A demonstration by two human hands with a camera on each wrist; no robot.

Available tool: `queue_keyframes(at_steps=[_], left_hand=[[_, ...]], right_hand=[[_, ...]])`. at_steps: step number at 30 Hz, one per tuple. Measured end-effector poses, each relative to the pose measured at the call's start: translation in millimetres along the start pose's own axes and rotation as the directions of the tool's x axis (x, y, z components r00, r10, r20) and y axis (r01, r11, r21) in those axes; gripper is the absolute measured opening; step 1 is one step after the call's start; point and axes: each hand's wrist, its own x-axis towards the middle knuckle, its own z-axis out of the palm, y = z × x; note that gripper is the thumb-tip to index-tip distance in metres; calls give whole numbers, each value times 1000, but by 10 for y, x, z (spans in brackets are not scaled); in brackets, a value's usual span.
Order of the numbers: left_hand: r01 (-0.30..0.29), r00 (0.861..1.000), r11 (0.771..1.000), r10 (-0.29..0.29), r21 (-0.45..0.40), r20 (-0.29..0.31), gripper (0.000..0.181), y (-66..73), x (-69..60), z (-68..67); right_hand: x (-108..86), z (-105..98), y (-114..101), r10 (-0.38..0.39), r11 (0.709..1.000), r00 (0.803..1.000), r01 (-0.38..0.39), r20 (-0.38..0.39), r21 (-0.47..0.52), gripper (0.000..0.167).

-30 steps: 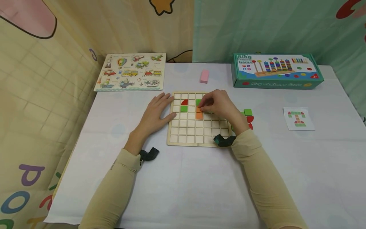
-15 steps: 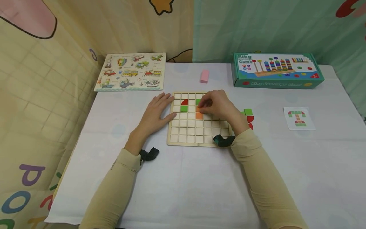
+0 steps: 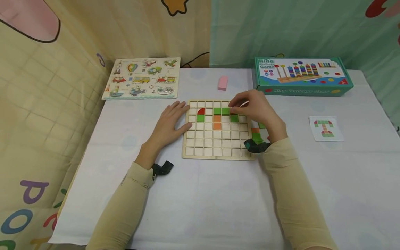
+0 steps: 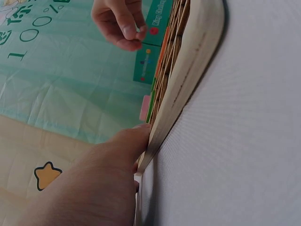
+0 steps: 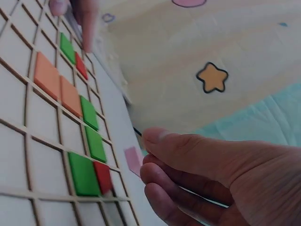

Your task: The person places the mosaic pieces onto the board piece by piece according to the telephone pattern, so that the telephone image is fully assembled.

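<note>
A light wooden grid board (image 3: 215,158) lies flat on the white table. My left hand (image 3: 170,121) rests at its left edge with straight, spread fingers; in the left wrist view the thumb (image 4: 127,143) touches the board's side. On the board sit two orange squares (image 3: 217,126), several green squares (image 5: 83,174) and two red quarter-round tiles (image 3: 201,111). Above its upper right part hovers my right hand (image 3: 257,107), thumb and fingers loosely curled. No tile shows between its fingers in the right wrist view. The right red tile (image 5: 103,176) is mostly hidden from the head view.
Loose tiles (image 3: 257,138) lie right of the board, partly behind my right wrist. A card with a coloured pattern (image 3: 326,133) is farther right. Behind the board stand a pink block (image 3: 222,83), a vehicle picture puzzle (image 3: 142,73) and a green Ring Challenge Game box (image 3: 300,91).
My right hand has lifted off the orange squares and moved right, uncovering a second green square in the upper row and another below it. The left hand has stayed put.
</note>
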Motion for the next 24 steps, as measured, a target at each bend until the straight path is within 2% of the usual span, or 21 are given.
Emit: queue_keyframes(at_steps=[3, 6, 10, 15, 19, 24], left_hand=[[-6, 1000, 1000, 6, -1, 0, 70, -6, 7, 3], [-9, 1000, 1000, 9, -2, 0, 70, -10, 8, 3], [-17, 1000, 1000, 17, -4, -4, 70, -13, 9, 3], [-25, 1000, 1000, 25, -10, -12, 70, -23, 3, 7], [-20, 1000, 1000, 20, -5, -5, 71, -27, 1, 13], [-19, 1000, 1000, 19, 1, -4, 70, -25, 5, 12]], right_hand=[[-97, -210, 76, 65, 998, 998, -65, 0, -1, 27], [-191, -397, 165, 138, 990, 989, -137, 42, -24, 35], [-326, -605, 317, 212, 977, 972, -207, 101, -52, 42], [-499, -803, 505, 310, 949, 942, -298, 128, -107, 48], [-560, -862, 606, 355, 933, 920, -337, 164, -129, 45], [-505, -786, 603, 374, 925, 907, -349, 194, -153, 37]])
